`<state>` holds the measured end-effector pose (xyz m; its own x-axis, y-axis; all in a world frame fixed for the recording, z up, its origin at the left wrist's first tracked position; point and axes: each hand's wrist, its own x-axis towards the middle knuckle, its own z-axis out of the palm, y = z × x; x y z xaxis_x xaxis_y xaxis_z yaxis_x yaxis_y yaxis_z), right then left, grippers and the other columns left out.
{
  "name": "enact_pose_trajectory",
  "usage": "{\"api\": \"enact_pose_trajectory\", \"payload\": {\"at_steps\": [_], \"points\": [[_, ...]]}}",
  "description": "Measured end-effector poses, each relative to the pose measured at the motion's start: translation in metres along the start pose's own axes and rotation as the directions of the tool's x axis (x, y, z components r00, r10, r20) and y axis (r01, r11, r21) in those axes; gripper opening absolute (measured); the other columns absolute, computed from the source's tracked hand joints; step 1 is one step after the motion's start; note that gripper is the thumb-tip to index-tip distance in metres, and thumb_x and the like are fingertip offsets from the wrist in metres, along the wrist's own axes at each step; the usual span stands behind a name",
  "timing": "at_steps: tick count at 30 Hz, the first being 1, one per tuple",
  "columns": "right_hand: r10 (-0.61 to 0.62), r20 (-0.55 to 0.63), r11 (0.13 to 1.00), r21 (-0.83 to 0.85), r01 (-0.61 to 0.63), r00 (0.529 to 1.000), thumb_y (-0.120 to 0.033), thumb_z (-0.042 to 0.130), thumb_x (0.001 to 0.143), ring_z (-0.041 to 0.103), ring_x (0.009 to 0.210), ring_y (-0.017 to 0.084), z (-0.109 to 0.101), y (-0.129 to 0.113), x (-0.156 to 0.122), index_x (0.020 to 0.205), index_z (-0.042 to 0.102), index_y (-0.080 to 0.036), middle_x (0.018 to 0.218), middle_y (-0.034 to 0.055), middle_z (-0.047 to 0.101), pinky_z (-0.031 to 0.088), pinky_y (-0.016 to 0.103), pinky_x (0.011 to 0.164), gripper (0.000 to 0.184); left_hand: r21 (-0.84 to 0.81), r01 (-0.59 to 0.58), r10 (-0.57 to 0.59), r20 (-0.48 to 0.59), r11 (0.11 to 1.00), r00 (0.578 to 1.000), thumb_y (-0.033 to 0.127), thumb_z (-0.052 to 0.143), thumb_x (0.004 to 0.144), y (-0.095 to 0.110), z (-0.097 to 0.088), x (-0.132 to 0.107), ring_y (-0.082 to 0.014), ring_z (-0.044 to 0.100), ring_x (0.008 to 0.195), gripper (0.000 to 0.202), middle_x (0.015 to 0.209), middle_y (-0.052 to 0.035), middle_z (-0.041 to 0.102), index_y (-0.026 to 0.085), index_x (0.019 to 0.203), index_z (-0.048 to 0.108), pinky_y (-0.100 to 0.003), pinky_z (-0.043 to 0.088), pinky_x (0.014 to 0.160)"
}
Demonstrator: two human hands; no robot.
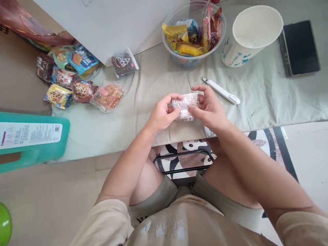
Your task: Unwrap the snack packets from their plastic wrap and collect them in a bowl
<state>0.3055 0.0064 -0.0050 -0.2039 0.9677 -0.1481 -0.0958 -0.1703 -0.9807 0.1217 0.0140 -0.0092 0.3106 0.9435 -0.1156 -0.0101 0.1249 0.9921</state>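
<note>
Between my two hands is a small clear, crinkled plastic packet [185, 106], held above the front part of the cloth-covered table. My left hand [165, 111] pinches its left side with thumb and fingers. At the right side, my right hand [208, 107] grips it with the thumb in front, while the index finger sticks out above. What lies inside the packet, if anything, I cannot make out. A white utility knife [221, 90] rests on the cloth just beyond my right hand.
A clear plastic bowl [191, 62] of wrapped snacks stands at the back, beside a white paper bucket [237, 51] and a black phone-like device [301, 48]. Several snacks, including a wrapped pastry [109, 96], lie left. A teal jug [65, 136] is at the left edge.
</note>
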Motion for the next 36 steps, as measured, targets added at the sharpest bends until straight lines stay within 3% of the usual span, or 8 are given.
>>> {"api": "enact_pose_trajectory", "payload": {"at_steps": [6, 13, 18, 22, 26, 30, 33, 36], "points": [[-0.062, -0.103, 0.997, -0.051, 0.057, 0.993, -0.023, 0.072, 0.071, 0.052, 0.06, 0.012, -0.004, 0.004, -0.017, 0.117, 0.05, -0.027, 0.075, -0.0076, 0.054, 0.042, 0.029, 0.056, 0.051, 0.019, -0.002, 0.002, 0.039, 1.0, 0.999, 0.012, 0.065, 0.07, 0.0, 0.01, 0.007, -0.0041, 0.057, 0.059, 0.032, 0.096, 0.0013, 0.062, 0.021, 0.101, 0.064, -0.019, 0.044, 0.055], [-0.142, -0.184, 0.989, -0.055, 0.134, 0.973, -0.019, 0.069, 0.072, 0.052, 0.064, 0.013, -0.005, -0.005, -0.015, 0.115, 0.054, -0.027, 0.076, -0.0059, 0.054, 0.041, 0.029, 0.06, 0.046, -0.037, -0.022, 0.022, 0.006, 0.999, 1.0, 0.032, 0.082, 0.074, 0.006, 0.018, 0.009, -0.011, 0.063, 0.07, 0.028, 0.097, -0.0003, 0.068, 0.026, 0.097, 0.066, -0.026, 0.054, 0.064], [-0.244, -0.392, 0.928, 0.171, 0.33, 0.887, -0.026, 0.065, 0.081, 0.055, 0.066, 0.012, -0.01, -0.028, 0.015, 0.109, 0.056, -0.028, 0.082, -0.0033, 0.057, 0.044, 0.028, 0.061, 0.029, 0.181, -0.194, 0.212, -0.082, 0.964, 0.974, 0.019, 0.073, 0.078, 0.053, 0.018, 0.047, -0.0105, 0.061, 0.072, 0.026, 0.096, -0.0005, 0.068, 0.024, 0.102, 0.065, -0.025, 0.05, 0.064], [-0.162, -0.582, 0.878, 0.283, 0.386, 0.797, -0.026, 0.061, 0.083, 0.053, 0.06, 0.009, -0.042, -0.033, 0.013, 0.1, 0.055, -0.027, 0.075, -0.005, 0.053, 0.044, 0.025, 0.059, 0.018, 0.45, -0.35, 0.329, 0.126, 0.821, 0.936, 0.001, 0.058, 0.079, 0.118, 0.039, 0.114, -0.0066, 0.058, 0.078, 0.034, 0.092, 0.0013, 0.059, 0.015, 0.11, 0.063, -0.025, 0.05, 0.08], [-0.055, -0.661, 0.874, 0.33, 0.356, 0.748, -0.03, 0.065, 0.078, 0.05, 0.056, 0.009, -0.082, -0.025, 0.003, 0.095, 0.052, -0.028, 0.074, -0.0055, 0.051, 0.043, 0.024, 0.054, 0.021, 0.665, -0.458, 0.223, 0.411, 0.59, 0.884, -0.006, 0.038, 0.082, 0.154, 0.08, 0.188, -0.0002, 0.048, 0.08, 0.05, 0.089, 0.0037, 0.037, -0.001, 0.129, 0.054, -0.045, 0.041, 0.095], [0.054, -0.702, 0.839, 0.417, 0.348, 0.71, -0.032, 0.069, 0.071, 0.047, 0.055, 0.01, -0.108, -0.025, -0.003, 0.091, 0.053, -0.027, 0.071, -0.0051, 0.049, 0.042, 0.024, 0.051, 0.025, 0.871, -0.363, -0.053, 0.401, 0.332, 0.914, -0.011, 0.047, 0.081, 0.148, 0.116, 0.236, -0.006, 0.041, 0.077, 0.056, 0.096, 0.0002, 0.05, 0.013, 0.129, 0.064, -0.035, 0.045, 0.091], [0.061, -0.704, 0.821, 0.439, 0.366, 0.708, -0.035, 0.069, 0.072, 0.046, 0.056, 0.01, -0.115, -0.027, -0.007, 0.089, 0.054, -0.026, 0.071, -0.0047, 0.047, 0.041, 0.024, 0.051, 0.024, 0.908, -0.4, -0.238, 0.418, 0.124, 0.876, -0.008, 0.051, 0.082, 0.133, 0.13, 0.254, -0.0123, 0.047, 0.077, 0.056, 0.102, -0.0027, 0.058, 0.021, 0.127, 0.07, -0.028, 0.038, 0.076], [0.053, -0.685, 0.822, 0.443, 0.358, 0.726, -0.035, 0.068, 0.075, 0.045, 0.056, 0.011, -0.112, -0.029, -0.009, 0.088, 0.054, -0.027, 0.072, -0.0041, 0.046, 0.041, 0.026, 0.052, 0.021, 0.901, -0.433, -0.318, 0.416, 0.018, 0.852, -0.004, 0.053, 0.082, 0.12, 0.136, 0.264, -0.0165, 0.055, 0.087, 0.059, 0.109, -0.0024, 0.062, 0.026, 0.131, 0.069, -0.029, 0.037, 0.075]]}}
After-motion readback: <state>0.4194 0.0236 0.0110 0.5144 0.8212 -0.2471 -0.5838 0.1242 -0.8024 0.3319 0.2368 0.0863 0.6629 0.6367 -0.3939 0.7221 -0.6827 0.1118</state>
